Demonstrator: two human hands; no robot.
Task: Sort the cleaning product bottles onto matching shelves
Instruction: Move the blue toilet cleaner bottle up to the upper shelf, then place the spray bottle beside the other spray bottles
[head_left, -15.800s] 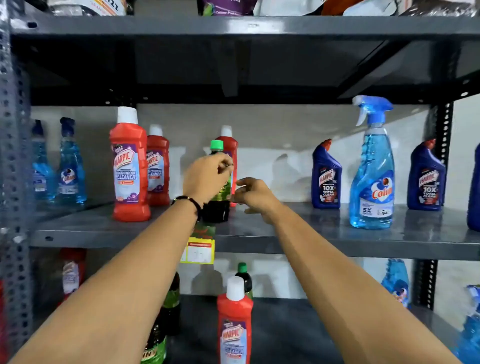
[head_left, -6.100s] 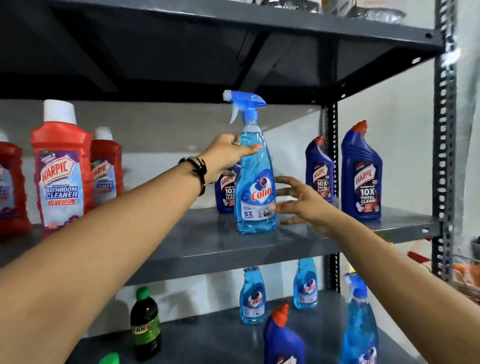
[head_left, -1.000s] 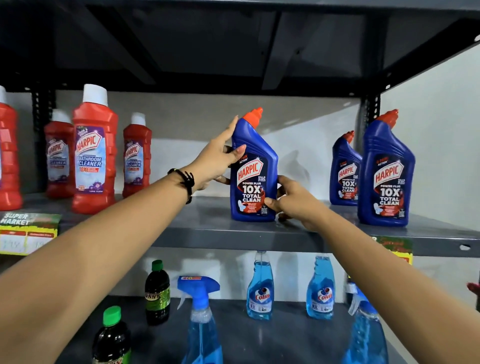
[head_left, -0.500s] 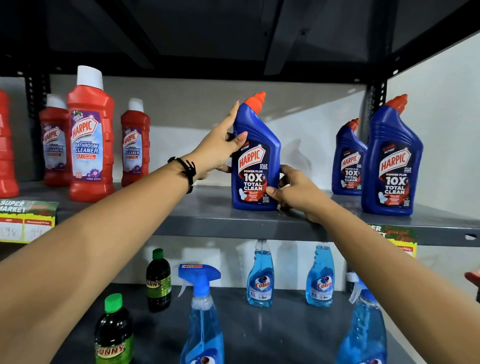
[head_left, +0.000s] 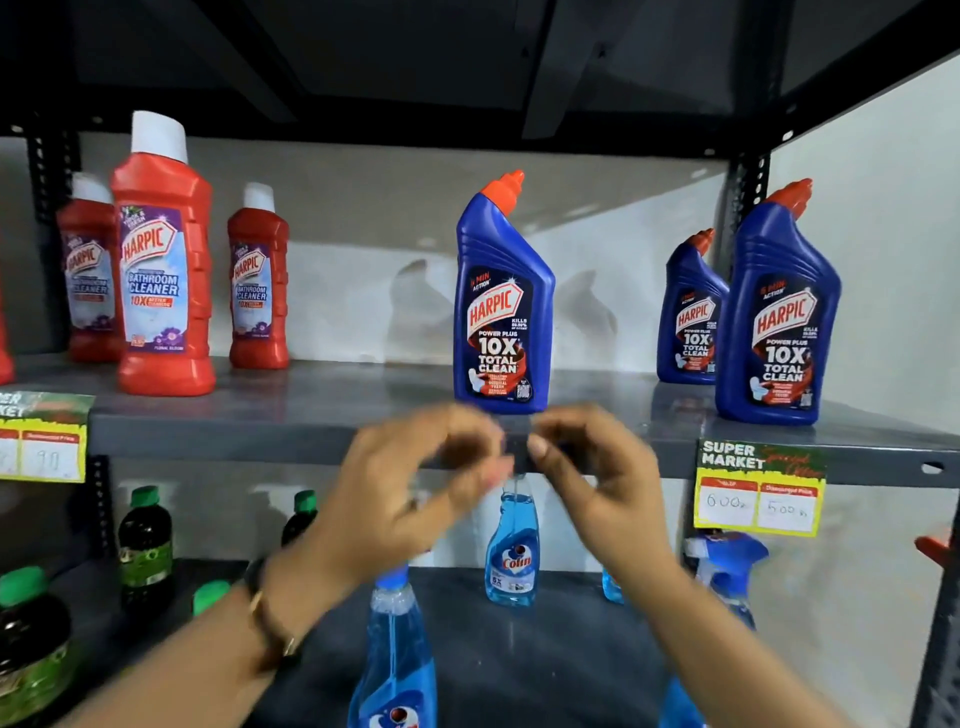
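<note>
Blue Harpic toilet-cleaner bottle stands upright at the front edge of the middle shelf, label facing out, orange cap up. Nobody is holding it. Two more blue Harpic bottles at its 3 o'clock: a near one at the shelf front, a far one just behind it and partly covered by it.

Left hand and right hand hang below the shelf lip, at 6 o'clock of the centre bottle, both motion-blurred. Fingers on each are loosely curled, half open, empty; the fingertips of the two hands nearly meet, touching or not I cannot tell. Dark bracelet on the left wrist.

Red Harpic bathroom-cleaner bottles at 9 o'clock on the same shelf: a large one in front, smaller ones and further back, all upright, white caps.

Lower shelf: Colin spray bottle at 6 o'clock under the hands, another Colin bottle nearer the camera, dark green-capped bottles at 8 o'clock.

Yellow price tag hangs on the shelf edge at 4 o'clock, another tag at the left edge.
</note>
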